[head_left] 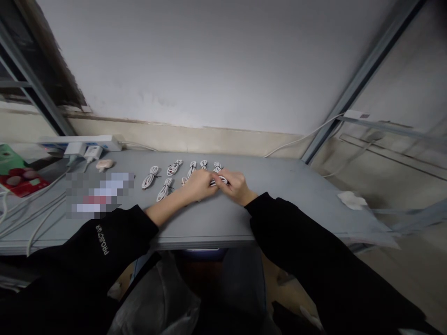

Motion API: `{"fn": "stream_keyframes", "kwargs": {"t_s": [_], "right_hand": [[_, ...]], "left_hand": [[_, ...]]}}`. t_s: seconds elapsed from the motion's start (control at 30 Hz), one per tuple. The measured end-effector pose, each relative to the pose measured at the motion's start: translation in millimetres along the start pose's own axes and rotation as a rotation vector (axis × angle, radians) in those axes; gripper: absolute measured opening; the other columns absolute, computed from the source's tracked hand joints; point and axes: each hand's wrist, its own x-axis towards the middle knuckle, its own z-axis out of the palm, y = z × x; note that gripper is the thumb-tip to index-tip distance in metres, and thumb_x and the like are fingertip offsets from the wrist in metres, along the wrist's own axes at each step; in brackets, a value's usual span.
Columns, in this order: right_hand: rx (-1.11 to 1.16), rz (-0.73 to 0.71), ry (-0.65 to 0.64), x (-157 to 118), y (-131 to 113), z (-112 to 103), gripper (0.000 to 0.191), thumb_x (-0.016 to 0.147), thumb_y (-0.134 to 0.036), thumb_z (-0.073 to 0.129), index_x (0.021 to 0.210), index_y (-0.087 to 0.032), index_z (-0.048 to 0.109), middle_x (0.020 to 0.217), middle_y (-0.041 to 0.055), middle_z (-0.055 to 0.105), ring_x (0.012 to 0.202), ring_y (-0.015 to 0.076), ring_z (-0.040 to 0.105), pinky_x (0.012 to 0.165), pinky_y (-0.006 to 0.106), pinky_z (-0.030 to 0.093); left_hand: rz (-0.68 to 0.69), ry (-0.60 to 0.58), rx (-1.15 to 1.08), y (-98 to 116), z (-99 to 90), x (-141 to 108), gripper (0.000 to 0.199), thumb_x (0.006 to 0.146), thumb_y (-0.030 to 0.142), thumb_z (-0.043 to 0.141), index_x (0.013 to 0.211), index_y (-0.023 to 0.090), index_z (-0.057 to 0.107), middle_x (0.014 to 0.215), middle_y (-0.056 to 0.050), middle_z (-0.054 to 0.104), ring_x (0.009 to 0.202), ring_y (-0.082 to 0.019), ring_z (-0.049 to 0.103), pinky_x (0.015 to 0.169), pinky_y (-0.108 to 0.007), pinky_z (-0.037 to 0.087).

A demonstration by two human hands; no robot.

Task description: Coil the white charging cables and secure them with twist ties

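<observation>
Nearest to the camera, the black sleeves (307,242) of both arms, with small pale lettering (102,239) on the left sleeve. Just past the cuffs, the left hand (199,185) and the right hand (235,186), very close together over the grey table (226,218). Fingers of both hands bent and grasping one coiled white cable (220,180) between them, not released, though exact place of each fingertip too small to tell. Directly beyond the hands and to their left, at least six other coiled white cables (174,167), lying apart in a loose group on the table, most with a dark tie at the middle, plus one more bundle (183,181) partly hidden by the left hand. Farther left on the table, a pixelated blurred patch (99,195), unreadable, and a small beige object (104,164). Beyond these, near the wall, a white power strip (80,142) with two white plug adapters (84,150), and loose white cords (31,214) along the left side. At the far left, a red and green package (21,172). On the right part of the table, a crumpled white tissue (352,200). Farthest away, a white cord (303,137) rising along a pale wall (209,60), beside a grey metal frame post (363,79).
</observation>
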Motion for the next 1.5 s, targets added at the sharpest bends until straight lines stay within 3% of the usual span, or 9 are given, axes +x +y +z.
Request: {"fn": "stream_keyframes", "kwargs": {"t_s": [0.2, 0.37, 0.63, 0.87, 1.1, 1.3, 1.4, 1.5], "right_hand": [[-0.003, 0.066, 0.047, 0, -2, 3, 0.035, 0.100, -0.036, 0.039, 0.087, -0.018, 0.065, 0.066, 0.0020, 0.064, 0.052, 0.0107, 0.053, 0.051, 0.025, 0.040], [0.039, 0.128, 0.083, 3, -4, 2, 0.037, 0.101, -0.038, 0.037, 0.087, -0.017, 0.063, 0.068, 0.0019, 0.064, 0.053, 0.0101, 0.055, 0.053, 0.023, 0.043], [0.096, 0.295, 0.054, 3, -1, 1, 0.040, 0.100, -0.046, 0.035, 0.088, -0.019, 0.062, 0.069, 0.0013, 0.063, 0.056, 0.0107, 0.057, 0.055, 0.024, 0.044], [0.105, 0.381, 0.012, 4, 5, 2, 0.041, 0.099, -0.049, 0.035, 0.087, -0.019, 0.061, 0.070, 0.0019, 0.063, 0.058, 0.0122, 0.056, 0.058, 0.025, 0.042], [0.036, 0.570, -0.234, 9, 12, -10, 0.045, 0.099, -0.053, 0.030, 0.087, -0.021, 0.060, 0.064, 0.0007, 0.059, 0.060, 0.0162, 0.057, 0.060, 0.027, 0.038], [-0.173, 0.771, -0.344, 7, 33, -12, 0.044, 0.100, -0.042, 0.026, 0.102, -0.019, 0.063, 0.101, 0.0104, 0.067, 0.100, 0.0245, 0.061, 0.081, 0.035, 0.045], [-0.291, 0.813, -0.556, 0, 40, -8, 0.036, 0.094, -0.033, 0.041, 0.120, -0.014, 0.059, 0.121, 0.0168, 0.061, 0.114, 0.0301, 0.055, 0.090, 0.040, 0.044], [-0.339, 0.791, -0.780, -5, 42, -6, 0.038, 0.093, -0.029, 0.043, 0.123, -0.011, 0.057, 0.124, 0.0204, 0.060, 0.113, 0.0323, 0.057, 0.092, 0.042, 0.043]], "left_hand": [[-0.038, 0.002, 0.088, 0, 0.7, 2, 0.023, 0.085, 0.029, 0.049, 0.081, 0.015, 0.068, 0.071, -0.012, 0.068, 0.073, -0.024, 0.065, 0.068, -0.032, 0.044], [-0.016, 0.039, 0.056, -2, 1.3, 3, 0.022, 0.088, 0.031, 0.051, 0.094, 0.016, 0.066, 0.077, -0.010, 0.071, 0.073, -0.022, 0.066, 0.065, -0.029, 0.043], [0.091, 0.091, -0.068, -3, 1.6, 1, 0.026, 0.089, 0.034, 0.051, 0.105, 0.015, 0.059, 0.077, -0.007, 0.069, 0.065, -0.017, 0.062, 0.062, -0.027, 0.042], [0.064, 0.081, 0.013, -5, 3.9, 1, 0.028, 0.093, 0.034, 0.045, 0.110, 0.016, 0.057, 0.090, -0.010, 0.071, 0.078, -0.020, 0.065, 0.067, -0.028, 0.044], [-0.045, 0.036, 0.057, 0, 0.5, 1, 0.029, 0.097, 0.038, 0.038, 0.107, 0.017, 0.056, 0.088, -0.010, 0.070, 0.080, -0.023, 0.066, 0.069, -0.030, 0.044], [-0.136, 0.053, 0.040, 1, -4.1, 3, 0.029, 0.098, 0.041, 0.037, 0.097, 0.019, 0.055, 0.073, -0.007, 0.065, 0.073, -0.023, 0.063, 0.063, -0.029, 0.039], [-0.172, 0.052, 0.023, 1, -4.4, 3, 0.029, 0.097, 0.041, 0.037, 0.096, 0.018, 0.055, 0.072, -0.007, 0.064, 0.071, -0.024, 0.062, 0.061, -0.030, 0.038], [-0.162, 0.056, 0.025, 1, -4.4, 3, 0.029, 0.097, 0.041, 0.038, 0.095, 0.018, 0.055, 0.071, -0.006, 0.063, 0.070, -0.023, 0.061, 0.061, -0.030, 0.036]]}}
